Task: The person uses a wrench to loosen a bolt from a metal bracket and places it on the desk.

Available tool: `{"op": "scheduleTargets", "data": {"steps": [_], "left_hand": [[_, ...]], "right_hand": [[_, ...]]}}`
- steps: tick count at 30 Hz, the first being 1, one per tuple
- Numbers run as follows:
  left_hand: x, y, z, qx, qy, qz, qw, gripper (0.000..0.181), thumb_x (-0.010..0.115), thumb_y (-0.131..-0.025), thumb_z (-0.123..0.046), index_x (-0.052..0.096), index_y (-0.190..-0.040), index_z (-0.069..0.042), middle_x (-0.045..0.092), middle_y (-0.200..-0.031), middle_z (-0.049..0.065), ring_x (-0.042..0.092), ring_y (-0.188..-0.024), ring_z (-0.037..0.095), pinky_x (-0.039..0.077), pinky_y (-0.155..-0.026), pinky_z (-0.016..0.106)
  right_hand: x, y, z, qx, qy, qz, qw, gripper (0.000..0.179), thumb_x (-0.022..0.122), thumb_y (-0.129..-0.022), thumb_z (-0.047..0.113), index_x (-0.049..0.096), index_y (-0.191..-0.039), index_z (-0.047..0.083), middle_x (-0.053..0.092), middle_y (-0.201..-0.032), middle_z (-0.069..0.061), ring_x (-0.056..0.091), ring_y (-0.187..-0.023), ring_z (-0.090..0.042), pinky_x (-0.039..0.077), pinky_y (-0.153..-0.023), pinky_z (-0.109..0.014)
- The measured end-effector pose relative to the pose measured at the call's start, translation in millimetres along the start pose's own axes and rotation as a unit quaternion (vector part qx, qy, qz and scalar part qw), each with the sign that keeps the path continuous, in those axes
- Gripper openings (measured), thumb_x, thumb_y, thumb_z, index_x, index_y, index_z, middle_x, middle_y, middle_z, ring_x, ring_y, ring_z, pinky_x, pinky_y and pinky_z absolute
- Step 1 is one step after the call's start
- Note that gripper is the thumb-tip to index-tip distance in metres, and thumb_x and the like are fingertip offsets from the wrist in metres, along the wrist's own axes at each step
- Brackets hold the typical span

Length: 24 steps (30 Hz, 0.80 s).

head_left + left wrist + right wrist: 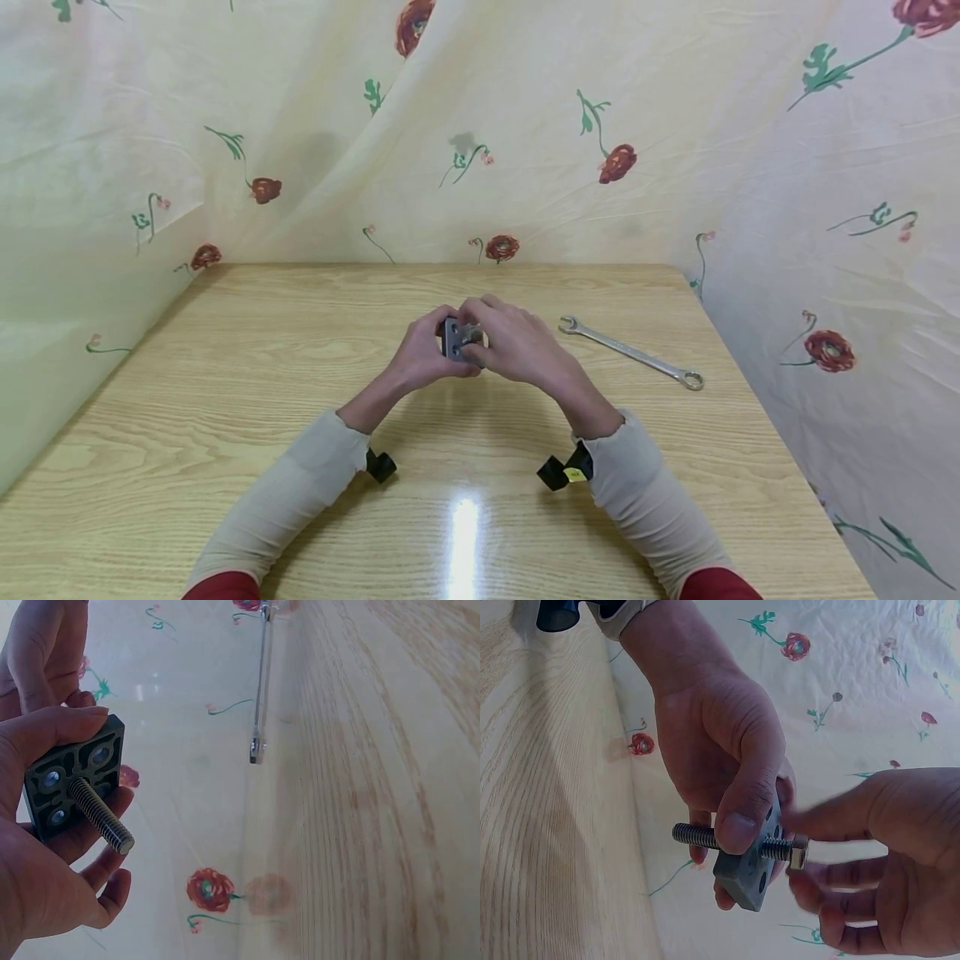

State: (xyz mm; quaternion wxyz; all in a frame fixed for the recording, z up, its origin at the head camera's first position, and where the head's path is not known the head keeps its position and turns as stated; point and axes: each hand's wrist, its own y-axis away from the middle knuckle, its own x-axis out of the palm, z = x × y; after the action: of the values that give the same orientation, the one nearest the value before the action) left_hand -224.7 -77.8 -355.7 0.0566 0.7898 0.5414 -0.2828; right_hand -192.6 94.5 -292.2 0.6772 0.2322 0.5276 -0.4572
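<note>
My left hand (420,350) grips a dark grey square plate (64,754) with several holes, thumb on one face. A threaded bolt (103,815) runs through the plate's middle, its plain end sticking out on the left hand's side. On the opposite side the bolt's hex head (799,853) stands off the plate with some thread showing. The fingers and thumb of my right hand (521,342) curl round that head from above and below; they look blurred in the right wrist view. Both hands are raised over the table.
A combination wrench (630,352) lies on the wooden table (300,308) to the right of the hands. Behind and at both sides hangs a pale floral cloth (517,100). Small black cameras (553,473) sit at the wrists.
</note>
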Motion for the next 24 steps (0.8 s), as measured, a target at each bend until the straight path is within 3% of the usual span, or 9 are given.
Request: {"op": "scheduleTargets", "data": {"steps": [4,9,24], "left_hand": [[-0.1,-0.1,0.0,-0.002,0.008,0.003,1.0000,0.061,0.086,-0.067,-0.016,0.056,-0.119,-0.008,0.063,-0.115,0.013,0.060,-0.099,0.025,0.053,-0.080,0.032],[0.6,-0.2,-0.1,0.001,0.008,0.005,1.0000,0.060,0.087,-0.066,-0.017,0.058,-0.118,-0.010,0.063,-0.115,0.012,0.060,-0.098,0.024,0.053,-0.080,0.031],[0.4,0.2,0.0,0.014,0.005,0.001,0.9999,0.058,0.087,-0.065,-0.016,0.059,-0.115,-0.010,0.064,-0.109,0.011,0.059,-0.095,0.022,0.050,-0.081,0.031]], "right_hand": [[-0.4,-1.1,-1.2,0.041,-0.017,0.014,0.9989,0.033,0.065,-0.091,0.039,0.058,-0.114,0.017,0.065,-0.098,-0.002,0.059,-0.075,-0.017,0.043,-0.060,-0.028],[0.0,-2.2,-1.4,0.048,-0.009,0.016,0.9987,0.022,0.060,-0.094,0.037,0.065,-0.101,0.016,0.067,-0.078,0.001,0.053,-0.060,-0.013,0.038,-0.052,-0.025],[0.3,-0.7,-0.7,-0.012,0.011,-0.003,0.9999,0.012,0.068,-0.087,0.012,0.071,-0.097,0.018,0.068,-0.098,-0.001,0.061,-0.079,-0.017,0.045,-0.062,-0.028]]}}
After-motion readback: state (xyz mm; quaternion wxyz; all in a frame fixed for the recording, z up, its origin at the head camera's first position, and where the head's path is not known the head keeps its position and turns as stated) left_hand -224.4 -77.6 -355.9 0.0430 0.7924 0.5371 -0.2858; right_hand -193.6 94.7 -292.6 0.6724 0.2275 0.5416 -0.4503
